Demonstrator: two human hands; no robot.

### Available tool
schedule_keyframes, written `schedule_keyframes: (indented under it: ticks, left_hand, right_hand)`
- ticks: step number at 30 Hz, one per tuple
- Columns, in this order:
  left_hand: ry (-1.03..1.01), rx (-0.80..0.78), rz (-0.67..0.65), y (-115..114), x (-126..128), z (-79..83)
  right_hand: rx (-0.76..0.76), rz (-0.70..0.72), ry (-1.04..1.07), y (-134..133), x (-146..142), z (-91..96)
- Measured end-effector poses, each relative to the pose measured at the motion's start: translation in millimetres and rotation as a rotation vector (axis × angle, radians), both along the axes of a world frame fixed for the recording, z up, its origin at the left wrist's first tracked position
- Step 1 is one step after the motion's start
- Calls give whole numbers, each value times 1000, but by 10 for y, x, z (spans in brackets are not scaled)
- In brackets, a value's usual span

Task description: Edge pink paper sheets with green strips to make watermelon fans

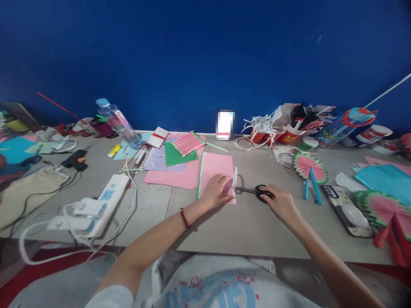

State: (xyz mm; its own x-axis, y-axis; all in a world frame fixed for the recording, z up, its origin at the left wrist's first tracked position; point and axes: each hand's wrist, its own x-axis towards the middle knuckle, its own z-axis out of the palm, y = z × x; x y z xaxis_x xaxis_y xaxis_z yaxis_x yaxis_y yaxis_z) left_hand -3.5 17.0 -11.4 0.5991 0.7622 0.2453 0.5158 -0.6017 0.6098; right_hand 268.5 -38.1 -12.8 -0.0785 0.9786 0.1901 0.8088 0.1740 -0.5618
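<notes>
My right hand point(281, 203) is closed around the handles of black-handled scissors point(260, 192), whose blades point left and meet the right edge of a pink sheet of paper point(216, 167). A green strip runs down the sheet's left edge. My left hand point(217, 191) lies over the lower right part of the sheet, fingers and thumb curled on it close to the blade tips. Along that edge, a narrow white strip point(236, 176) stands out beyond the sheet.
Behind on the left lie pink paper point(170, 180), green paper point(171, 158) and a pleated pink piece point(186, 144). A power strip point(111, 201) with white cables sits left. Paper cups point(289, 136), a watermelon-patterned fan point(310, 167) and a phone point(334, 201) are right.
</notes>
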Motion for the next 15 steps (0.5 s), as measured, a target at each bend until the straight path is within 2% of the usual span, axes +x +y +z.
schedule_keyframes:
  ticks: [15]
  left_hand:
    - [18,12,2,5,-3,-16]
  right_hand:
    - [18,-51,-40,5,-10,-51]
